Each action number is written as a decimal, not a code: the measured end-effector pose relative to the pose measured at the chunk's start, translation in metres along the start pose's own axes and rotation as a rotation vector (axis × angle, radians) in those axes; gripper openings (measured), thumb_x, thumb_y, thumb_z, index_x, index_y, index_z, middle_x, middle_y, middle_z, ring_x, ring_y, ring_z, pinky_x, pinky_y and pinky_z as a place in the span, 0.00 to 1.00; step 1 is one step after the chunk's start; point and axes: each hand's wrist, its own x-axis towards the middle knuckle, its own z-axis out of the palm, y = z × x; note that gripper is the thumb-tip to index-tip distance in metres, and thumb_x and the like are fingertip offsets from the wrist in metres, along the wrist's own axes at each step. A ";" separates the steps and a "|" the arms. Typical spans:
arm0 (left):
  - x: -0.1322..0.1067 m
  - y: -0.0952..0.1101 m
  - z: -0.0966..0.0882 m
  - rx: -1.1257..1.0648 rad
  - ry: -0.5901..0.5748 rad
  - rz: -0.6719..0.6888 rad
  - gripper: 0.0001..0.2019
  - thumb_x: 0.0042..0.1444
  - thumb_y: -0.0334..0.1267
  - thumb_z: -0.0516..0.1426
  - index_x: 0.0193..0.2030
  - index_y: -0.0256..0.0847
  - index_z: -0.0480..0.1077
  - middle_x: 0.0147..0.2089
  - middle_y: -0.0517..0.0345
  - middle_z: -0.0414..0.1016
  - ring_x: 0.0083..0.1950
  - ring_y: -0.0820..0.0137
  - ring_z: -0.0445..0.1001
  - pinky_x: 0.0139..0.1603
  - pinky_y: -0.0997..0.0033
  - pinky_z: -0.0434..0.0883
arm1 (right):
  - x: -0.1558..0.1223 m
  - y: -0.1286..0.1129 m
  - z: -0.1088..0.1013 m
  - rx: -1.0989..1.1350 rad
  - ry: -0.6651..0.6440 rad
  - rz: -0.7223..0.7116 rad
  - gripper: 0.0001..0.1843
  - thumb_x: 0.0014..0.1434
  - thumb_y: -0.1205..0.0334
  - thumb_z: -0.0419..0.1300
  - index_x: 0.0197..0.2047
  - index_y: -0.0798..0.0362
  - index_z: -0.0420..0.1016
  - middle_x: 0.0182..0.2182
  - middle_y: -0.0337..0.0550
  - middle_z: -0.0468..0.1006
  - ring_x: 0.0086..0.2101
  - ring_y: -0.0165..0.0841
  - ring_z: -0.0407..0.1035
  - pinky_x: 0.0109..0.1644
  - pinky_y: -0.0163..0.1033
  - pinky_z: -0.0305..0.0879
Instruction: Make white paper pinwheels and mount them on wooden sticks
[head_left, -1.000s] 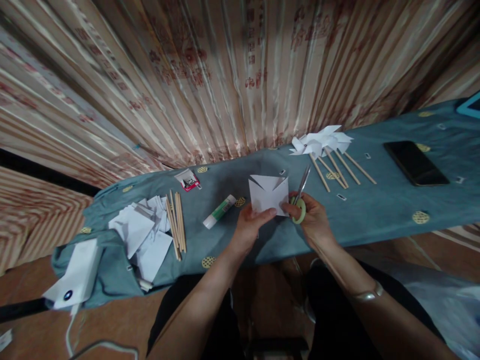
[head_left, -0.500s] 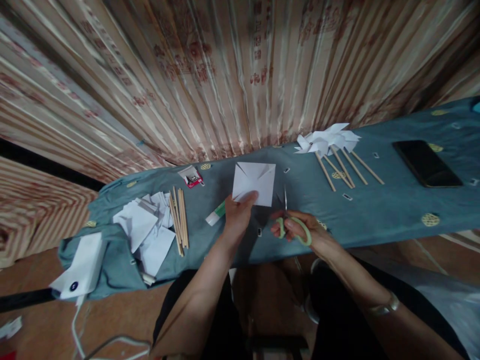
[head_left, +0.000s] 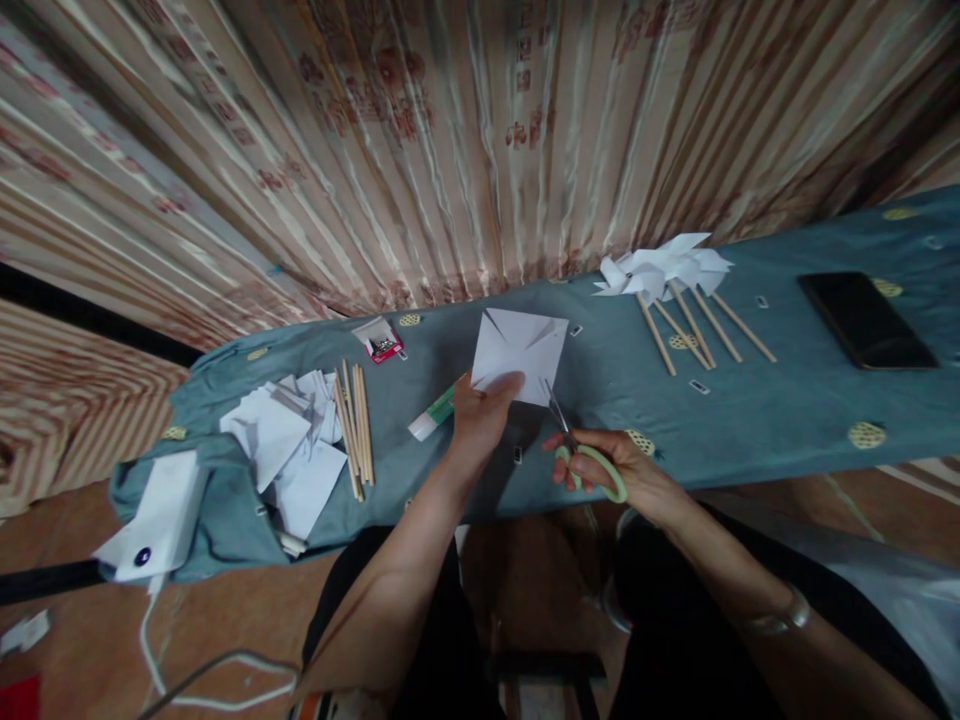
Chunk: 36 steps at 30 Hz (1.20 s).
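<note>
the white paper square point(head_left: 523, 342), slit at its two far corners, is held over the counter point(head_left: 757, 430), its near left side pinched in the left hand point(head_left: 478, 418). the right hand point(head_left: 628, 460) has its grip closed round the handles of the scissors point(head_left: 565, 425), blades at the near right corner: best cut straight toward the centre, stopping short of it.

Dim room with a printed curtain point(head_left: 420, 180) behind a long, cloth-covered table point(head_left: 750, 460)

The curtain hangs in close beige and brown folds with reddish flowers and characters, a soft sheen along its pleats; the teal tablecloth point(head_left: 802, 410) bears yellow patterned spots and small dark-and-white rectangles. Reddish-brown floor tiles point(head_left: 240, 610) with pale joints show below, and a dark bar point(head_left: 97, 316) slants in from the left edge.
</note>
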 end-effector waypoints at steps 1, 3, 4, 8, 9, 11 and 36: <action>0.000 -0.001 0.000 0.011 -0.004 0.004 0.06 0.42 0.37 0.66 0.27 0.40 0.75 0.26 0.60 0.76 0.27 0.72 0.71 0.28 0.73 0.68 | 0.000 0.000 0.000 0.004 0.003 -0.002 0.31 0.44 0.39 0.70 0.42 0.56 0.79 0.26 0.42 0.78 0.23 0.27 0.68 0.23 0.31 0.62; -0.001 -0.002 0.001 0.024 -0.013 0.017 0.05 0.42 0.37 0.66 0.27 0.42 0.75 0.27 0.60 0.76 0.28 0.71 0.71 0.29 0.73 0.69 | 0.000 0.000 0.000 0.007 0.006 0.004 0.32 0.44 0.39 0.70 0.43 0.57 0.79 0.26 0.43 0.78 0.23 0.26 0.67 0.23 0.31 0.62; -0.001 -0.002 0.001 0.026 -0.017 0.022 0.05 0.43 0.37 0.66 0.26 0.42 0.75 0.27 0.60 0.77 0.28 0.70 0.72 0.30 0.72 0.69 | 0.000 -0.001 0.001 0.006 0.006 0.011 0.32 0.44 0.39 0.70 0.43 0.57 0.79 0.26 0.43 0.78 0.23 0.26 0.67 0.23 0.31 0.62; -0.004 -0.001 0.003 0.029 -0.037 0.012 0.05 0.44 0.36 0.65 0.25 0.42 0.74 0.27 0.59 0.76 0.28 0.70 0.72 0.30 0.71 0.69 | 0.000 -0.005 0.002 0.008 0.011 0.032 0.32 0.42 0.38 0.70 0.41 0.56 0.79 0.26 0.43 0.78 0.23 0.26 0.68 0.23 0.32 0.62; -0.004 -0.001 0.003 0.027 -0.039 0.006 0.05 0.44 0.36 0.65 0.25 0.42 0.74 0.27 0.59 0.76 0.28 0.70 0.72 0.31 0.71 0.69 | 0.000 -0.005 0.002 0.005 0.011 0.037 0.32 0.42 0.37 0.71 0.41 0.55 0.79 0.26 0.42 0.78 0.23 0.27 0.68 0.23 0.32 0.62; -0.004 0.000 0.004 0.021 -0.042 -0.002 0.04 0.44 0.35 0.65 0.26 0.41 0.74 0.27 0.60 0.76 0.28 0.70 0.72 0.31 0.71 0.69 | 0.000 -0.006 0.001 -0.004 0.009 0.039 0.32 0.41 0.38 0.71 0.41 0.55 0.79 0.26 0.42 0.78 0.23 0.27 0.68 0.24 0.32 0.63; -0.005 -0.002 0.002 0.030 -0.061 -0.015 0.04 0.44 0.36 0.66 0.27 0.42 0.74 0.29 0.59 0.78 0.30 0.69 0.74 0.32 0.71 0.69 | -0.001 -0.010 0.005 0.045 0.019 0.028 0.27 0.40 0.44 0.74 0.37 0.55 0.80 0.22 0.38 0.74 0.21 0.26 0.66 0.21 0.31 0.62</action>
